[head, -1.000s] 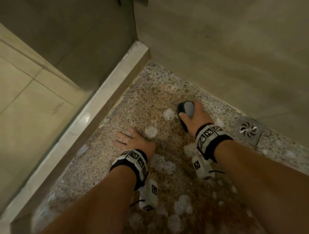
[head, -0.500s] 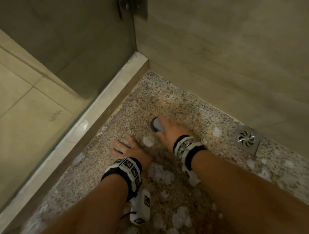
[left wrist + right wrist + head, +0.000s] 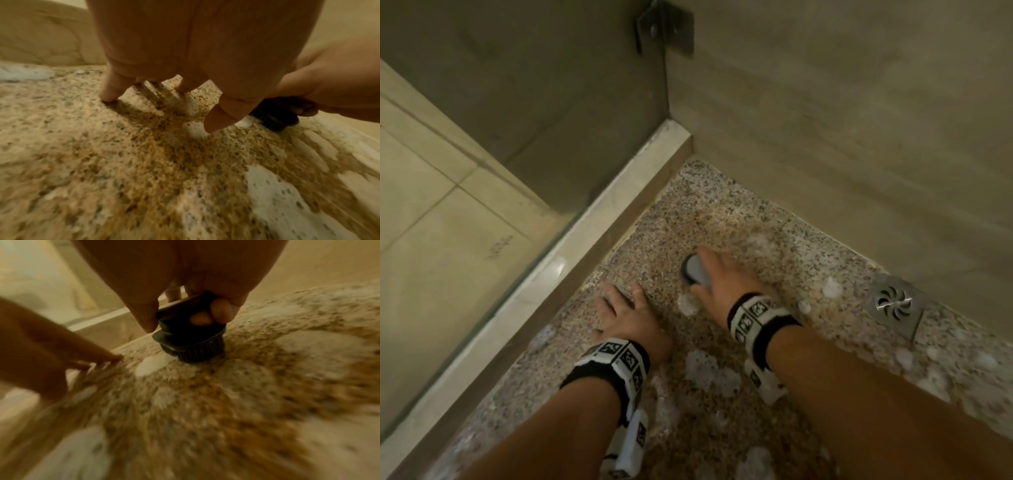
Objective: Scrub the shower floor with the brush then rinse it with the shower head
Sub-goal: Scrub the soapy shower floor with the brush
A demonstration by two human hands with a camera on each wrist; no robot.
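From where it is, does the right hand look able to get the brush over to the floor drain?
Probably yes: the right hand grips the brush, and only soapy shower floor lies between it and the drain.

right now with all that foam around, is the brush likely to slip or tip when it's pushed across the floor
Probably stable: the brush looks squat and wide, bristles down on the shower floor. The right hand wraps its knob, so tipping seems unlikely. Foam nearby may make it glide easily.
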